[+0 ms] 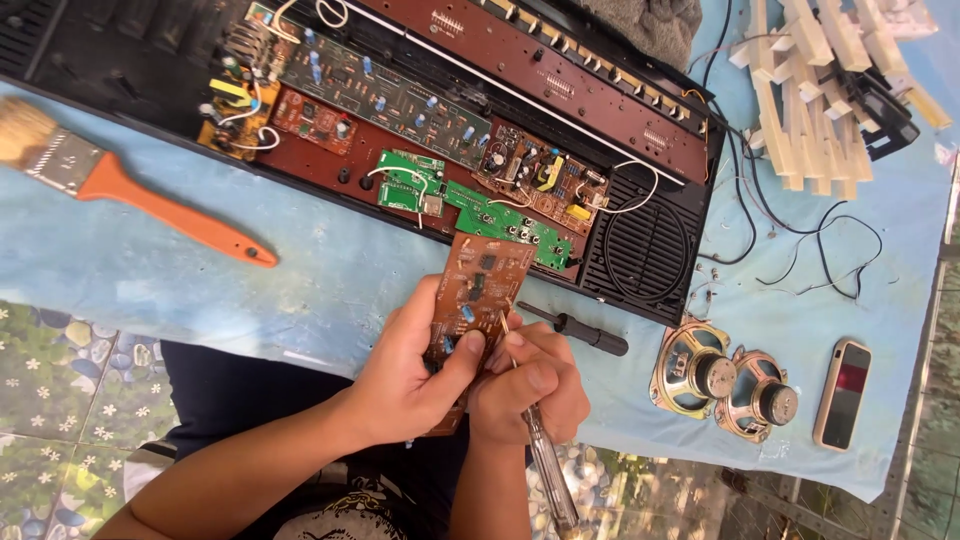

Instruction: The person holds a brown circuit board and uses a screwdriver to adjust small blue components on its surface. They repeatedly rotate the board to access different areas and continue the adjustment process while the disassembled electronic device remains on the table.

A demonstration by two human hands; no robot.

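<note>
Both hands grip: my left hand pinches the thin, stiff, fragile brown printed circuit board by its edges, at six o'clock from the opened black keyboard case, while my right hand clasps a clear-handled screwdriver.

- Table covered with a pale blue cloth
- Opened black plastic keyboard casing with bare circuit boards
- Orange-handled paintbrush
- Black-handled screwdriver
- Two round metal speakers side by side
- Smartphone beside them
- Heap of cream plastic keys
- Loose black wires
</note>
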